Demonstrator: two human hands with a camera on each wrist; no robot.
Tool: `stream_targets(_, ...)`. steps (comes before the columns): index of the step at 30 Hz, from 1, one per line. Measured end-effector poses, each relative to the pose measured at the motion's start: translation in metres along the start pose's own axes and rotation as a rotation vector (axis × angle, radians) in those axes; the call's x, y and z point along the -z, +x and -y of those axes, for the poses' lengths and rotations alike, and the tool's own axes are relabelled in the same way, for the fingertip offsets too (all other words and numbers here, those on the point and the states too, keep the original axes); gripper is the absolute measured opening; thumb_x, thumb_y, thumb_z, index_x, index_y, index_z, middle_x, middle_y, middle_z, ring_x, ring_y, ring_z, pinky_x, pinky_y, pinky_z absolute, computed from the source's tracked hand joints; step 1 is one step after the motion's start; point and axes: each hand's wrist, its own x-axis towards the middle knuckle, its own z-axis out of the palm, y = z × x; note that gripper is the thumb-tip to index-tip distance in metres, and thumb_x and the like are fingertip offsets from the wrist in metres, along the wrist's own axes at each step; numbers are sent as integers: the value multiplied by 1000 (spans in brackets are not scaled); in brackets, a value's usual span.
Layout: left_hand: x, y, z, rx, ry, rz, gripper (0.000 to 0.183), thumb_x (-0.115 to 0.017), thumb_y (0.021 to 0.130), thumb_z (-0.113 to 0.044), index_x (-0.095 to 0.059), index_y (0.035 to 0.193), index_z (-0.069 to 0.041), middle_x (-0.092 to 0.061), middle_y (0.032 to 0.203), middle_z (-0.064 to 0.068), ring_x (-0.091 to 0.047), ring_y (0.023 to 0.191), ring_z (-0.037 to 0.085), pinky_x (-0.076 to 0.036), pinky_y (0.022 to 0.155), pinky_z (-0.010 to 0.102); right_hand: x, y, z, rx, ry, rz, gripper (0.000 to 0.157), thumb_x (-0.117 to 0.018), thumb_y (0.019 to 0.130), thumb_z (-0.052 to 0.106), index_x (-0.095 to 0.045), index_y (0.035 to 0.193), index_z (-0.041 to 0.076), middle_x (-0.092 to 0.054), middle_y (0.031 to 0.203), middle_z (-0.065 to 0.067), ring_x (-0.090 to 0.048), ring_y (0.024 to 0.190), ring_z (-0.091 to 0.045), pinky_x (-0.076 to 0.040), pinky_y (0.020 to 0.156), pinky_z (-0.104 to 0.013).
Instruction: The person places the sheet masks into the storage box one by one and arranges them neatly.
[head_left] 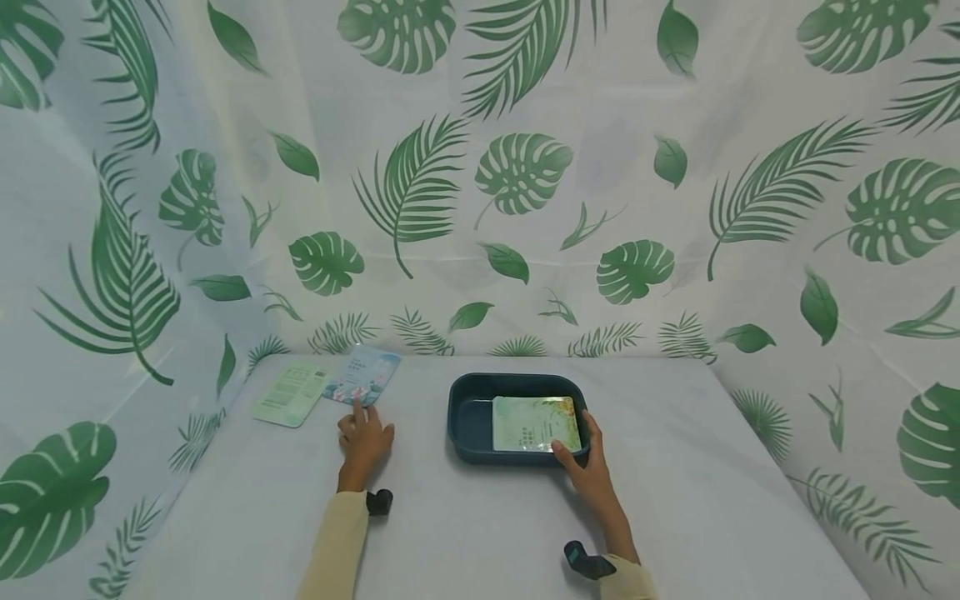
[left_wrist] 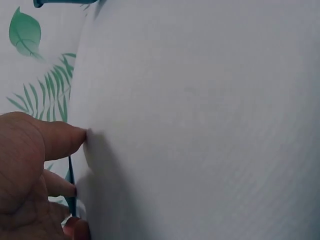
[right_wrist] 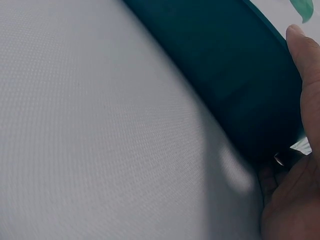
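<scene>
A blue sachet (head_left: 363, 375) with a floral print, flat like a sheet-mask packet, lies at the table's back left. My left hand (head_left: 365, 439) reaches to its near edge, index finger extended onto it; the left wrist view shows this hand (left_wrist: 30, 175) low over the white surface, the sachet outside that view. A pale green sachet (head_left: 292, 395) lies just left of the blue one. My right hand (head_left: 592, 471) grips the near right corner of a dark blue tray (head_left: 471, 427), thumb over the rim. Inside its right part lies another green sachet (head_left: 525, 425) with a yellow floral edge.
A white cloth (head_left: 465, 533) covers the table. Leaf-printed curtains (head_left: 525, 292) hang behind the table and on both sides. Each wrist wears a small black camera (head_left: 379, 502).
</scene>
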Motion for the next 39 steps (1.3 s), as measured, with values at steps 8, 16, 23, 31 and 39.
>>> stream_targets(8,6,-1,1,38,6,66,73,-49,100,-25,-13,149,15,3,162,25,-9,137,50,-15,109,68,-1,0,1,1,-1,-7,87,-64,93,45,-6,157,30,-6,165,-12,-5,152,-39,-11,116,-64)
stream_targets(16,9,-9,14,-45,7,-4,67,-53,98,-23,-27,143,19,-22,155,28,-22,136,51,-26,104,69,-2,-1,-2,-18,-4,-2,88,-64,92,46,-6,157,30,-6,165,-14,-5,151,-41,-11,115,-65)
stream_targets(23,23,-20,39,-245,-115,-137,47,-53,100,-18,-50,129,18,-49,138,30,-49,125,47,-40,103,56,-1,0,-1,-21,-1,-4,88,-64,92,45,-5,157,32,-6,165,-12,-5,151,-39,-10,116,-65)
stream_targets(31,39,-38,58,-94,-295,-297,36,-51,102,-26,-73,96,2,-73,102,20,-70,99,32,-55,83,39,1,1,0,-22,-2,-3,88,-63,92,47,-4,157,32,-6,165,-11,-5,151,-39,-11,115,-65)
stream_targets(39,44,-37,68,98,-448,-361,24,-61,95,-18,-66,99,5,-73,86,19,-66,60,5,-44,57,10,-1,1,-1,-17,1,-1,88,-64,92,46,-6,156,32,-7,165,-12,-6,151,-39,-13,115,-65)
